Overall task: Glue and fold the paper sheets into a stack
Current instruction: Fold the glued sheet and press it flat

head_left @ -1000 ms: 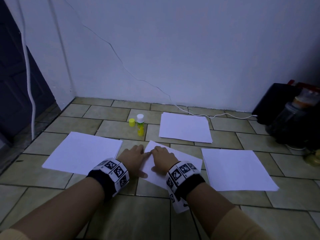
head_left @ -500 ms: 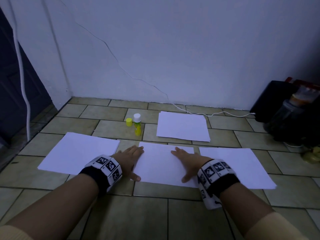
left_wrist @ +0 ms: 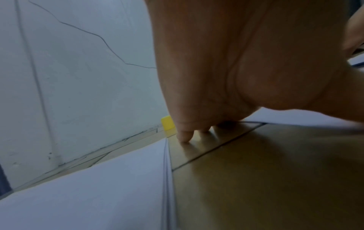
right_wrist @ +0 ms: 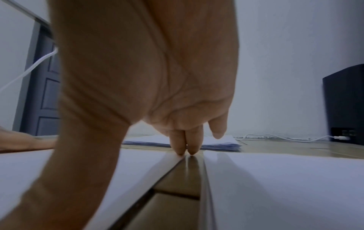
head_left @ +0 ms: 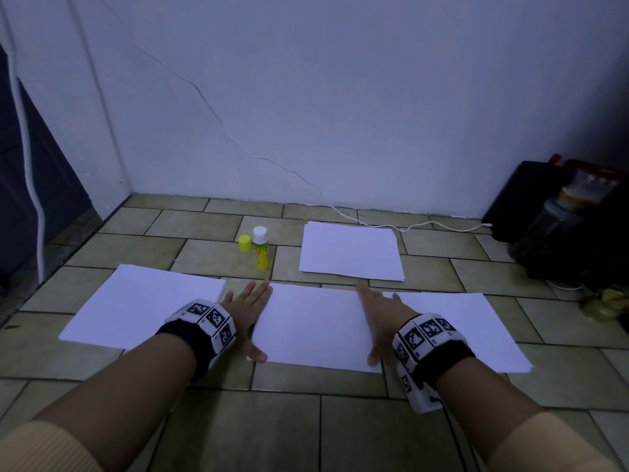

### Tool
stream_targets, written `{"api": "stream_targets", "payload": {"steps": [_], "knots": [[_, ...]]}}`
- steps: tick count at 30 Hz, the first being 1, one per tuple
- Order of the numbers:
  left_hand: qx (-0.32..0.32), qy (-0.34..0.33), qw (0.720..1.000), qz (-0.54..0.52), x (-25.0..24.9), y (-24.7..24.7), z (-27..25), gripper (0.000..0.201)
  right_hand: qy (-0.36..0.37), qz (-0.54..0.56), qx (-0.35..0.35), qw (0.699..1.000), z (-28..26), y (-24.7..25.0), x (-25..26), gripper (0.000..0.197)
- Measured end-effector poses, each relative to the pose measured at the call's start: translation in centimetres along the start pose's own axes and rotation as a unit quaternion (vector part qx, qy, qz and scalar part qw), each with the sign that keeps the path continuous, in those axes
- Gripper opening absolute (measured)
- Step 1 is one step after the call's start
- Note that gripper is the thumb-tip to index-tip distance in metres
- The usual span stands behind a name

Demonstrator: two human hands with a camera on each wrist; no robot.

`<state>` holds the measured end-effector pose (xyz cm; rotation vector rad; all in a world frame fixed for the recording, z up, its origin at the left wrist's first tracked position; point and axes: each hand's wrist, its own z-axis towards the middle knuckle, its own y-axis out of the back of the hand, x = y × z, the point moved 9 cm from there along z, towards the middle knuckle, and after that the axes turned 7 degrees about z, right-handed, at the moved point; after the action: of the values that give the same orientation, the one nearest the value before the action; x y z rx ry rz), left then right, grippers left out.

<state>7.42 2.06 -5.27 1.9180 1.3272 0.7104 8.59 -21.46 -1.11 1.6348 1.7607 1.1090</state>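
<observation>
On the tiled floor [head_left: 306,434], at the far left, lies a paper pile [head_left: 143,304]. Next comes the left hand [head_left: 250,310], flat, fingers [left_wrist: 184,135] straight and together, touching the floor at the left edge of the middle sheet [head_left: 313,327]. Behind stand a yellow cap [head_left: 244,242] and a glue stick [head_left: 260,248], upright, just beside each other. The right hand [head_left: 383,313] lies flat on the sheet's right edge, fingers [right_wrist: 186,144] straight, holding nothing. Behind is another pile [head_left: 350,252]; at the right, a third pile [head_left: 476,328].
</observation>
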Motion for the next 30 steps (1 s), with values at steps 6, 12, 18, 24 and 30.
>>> {"api": "stream_targets", "payload": {"steps": [6, 12, 18, 24, 30], "knots": [[-0.001, 0.020, 1.000, 0.021, 0.0, -0.3, 0.2, 0.132, 0.012, 0.021, -0.025, 0.999, -0.1, 0.6, 0.3, 0.154], [0.021, 0.035, 0.998, 0.044, 0.4, -0.7, 0.8, 0.134, 0.032, 0.059, -0.016, 0.998, 0.2, 0.5, -0.2, 0.155], [0.027, 0.034, 0.998, 0.051, 0.5, -0.9, 1.0, 0.134, 0.131, 0.321, -0.039, 0.937, -0.7, 1.5, -0.2, 0.144], [0.029, 0.031, 0.998, 0.047, 0.3, -0.8, 0.9, 0.135, 0.066, 0.453, -0.207, 0.865, -1.7, 1.5, -2.5, 0.064], [0.008, 0.024, 0.999, 0.045, 0.1, -0.7, 0.5, 0.127, 0.091, 0.388, -0.160, 0.903, -2.4, -0.6, -1.1, 0.027]]}}
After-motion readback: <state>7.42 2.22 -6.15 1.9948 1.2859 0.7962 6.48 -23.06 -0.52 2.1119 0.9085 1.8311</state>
